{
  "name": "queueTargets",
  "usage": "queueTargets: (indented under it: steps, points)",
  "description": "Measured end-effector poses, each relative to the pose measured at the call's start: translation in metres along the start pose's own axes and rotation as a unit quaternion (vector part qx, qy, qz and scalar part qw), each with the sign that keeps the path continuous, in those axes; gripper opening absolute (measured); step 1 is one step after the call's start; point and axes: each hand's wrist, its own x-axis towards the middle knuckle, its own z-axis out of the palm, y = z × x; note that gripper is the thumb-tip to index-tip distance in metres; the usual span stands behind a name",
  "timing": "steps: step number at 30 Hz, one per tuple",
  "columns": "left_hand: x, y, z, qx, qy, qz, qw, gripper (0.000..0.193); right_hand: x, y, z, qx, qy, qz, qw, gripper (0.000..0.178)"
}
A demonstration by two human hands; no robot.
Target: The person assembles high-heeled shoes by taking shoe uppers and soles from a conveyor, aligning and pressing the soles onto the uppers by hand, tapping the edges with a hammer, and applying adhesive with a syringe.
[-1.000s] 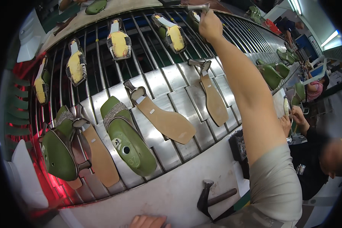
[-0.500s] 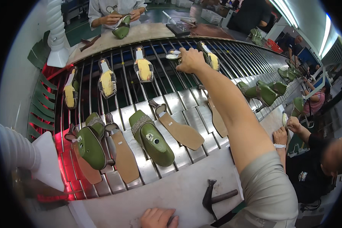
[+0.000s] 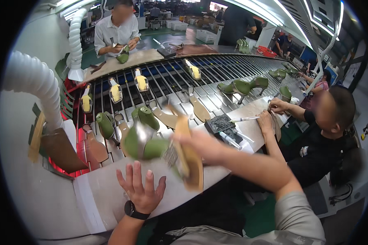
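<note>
My right hand grips a sandal on a green shoe last, with a glittery strap and a tan sole. Motion blurs this shoe, which is held over the near bench. Just left of it, my left hand is raised with spread fingers and nothing in it; a dark watch circles its wrist. Behind the held shoe, another green last rests on the metal slats beside a tan sole.
Yellow-bottomed shoes stand along the far rollers. A black block with brushes lies on the bench's right. A co-worker works at right, another across the line. A white hose hangs at left.
The view has lifted. My right hand has come back from the far rollers to the near bench, bringing a shoe. My left hand has risen from the lower edge and spread its fingers.
</note>
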Motion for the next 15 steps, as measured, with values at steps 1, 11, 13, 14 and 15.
queueTargets:
  steps: [1, 11, 13, 14, 15]
  points:
    - [-0.012, 0.006, -0.004, -0.034, -0.017, -0.030, 0.999, 0.075, -0.020, 0.051, 0.009, -0.072, -0.041, -0.016, 0.996, 0.050]
    - [-0.092, -0.006, -0.060, -0.204, -0.074, -0.292, 0.932, 0.063, -0.051, 0.158, 0.105, 0.382, -0.057, 0.018, 0.922, 0.036]
    - [-0.086, -0.020, -0.067, -0.383, -0.001, -0.437, 0.814, 0.062, -0.027, 0.165, 0.093, 0.389, -0.037, -0.002, 0.921, 0.038]
    - [-0.088, -0.042, -0.071, -0.419, 0.013, -0.442, 0.793, 0.062, -0.023, 0.161, 0.085, 0.375, -0.036, 0.011, 0.926, 0.045]
    - [-0.088, -0.055, -0.078, -0.508, 0.019, -0.502, 0.699, 0.064, -0.021, 0.159, 0.076, 0.371, -0.044, 0.006, 0.927, 0.054]
